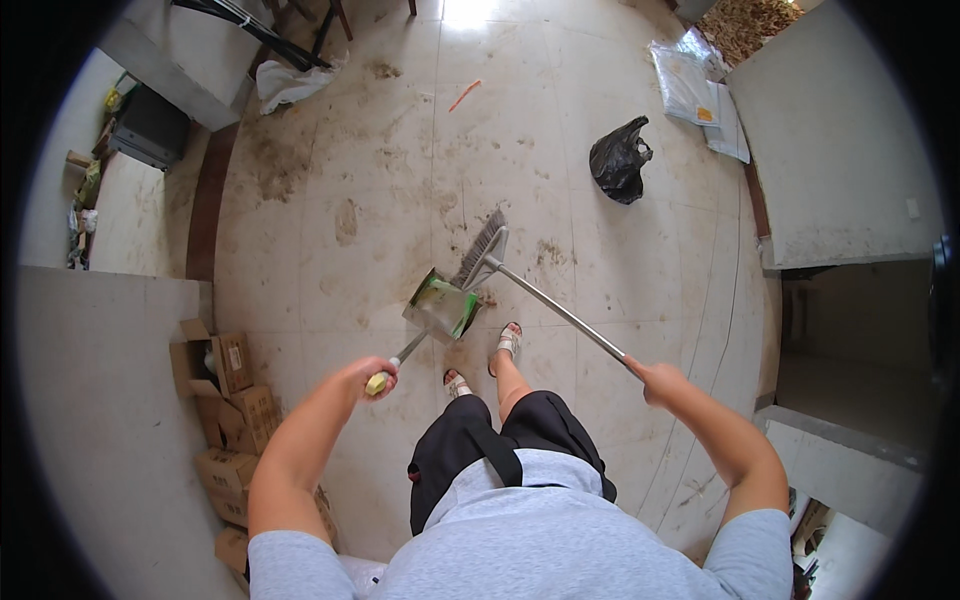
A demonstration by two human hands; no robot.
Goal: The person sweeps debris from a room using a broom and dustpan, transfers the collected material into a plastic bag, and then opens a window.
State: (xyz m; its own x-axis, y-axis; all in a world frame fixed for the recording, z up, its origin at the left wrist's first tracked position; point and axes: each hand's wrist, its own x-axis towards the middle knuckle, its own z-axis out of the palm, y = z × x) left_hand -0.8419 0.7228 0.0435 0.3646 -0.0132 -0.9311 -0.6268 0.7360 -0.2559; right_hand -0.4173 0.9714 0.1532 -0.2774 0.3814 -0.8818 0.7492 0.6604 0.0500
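My left hand (373, 377) grips the handle of a long-handled dustpan (441, 306), whose pan has green edges and rests near my feet. In my right hand (660, 383) is the metal pole (562, 310) of a broom. The grey bristles (481, 246) of the broom lie on the floor at the dustpan's far edge, close to or touching it. Brown dirt (553, 253) marks the tiles to the right of the broom head, and a larger dirt patch (277, 169) spreads at the far left. What the pan holds is hard to make out.
A black plastic bag (621, 160) stands on the tiled floor ahead right. Cardboard boxes (229, 420) are stacked along the left wall. An orange strip (465, 96) lies farther ahead. Clear plastic packages (686, 86) lie by the right wall, and a thin cable (726, 330) runs along the floor.
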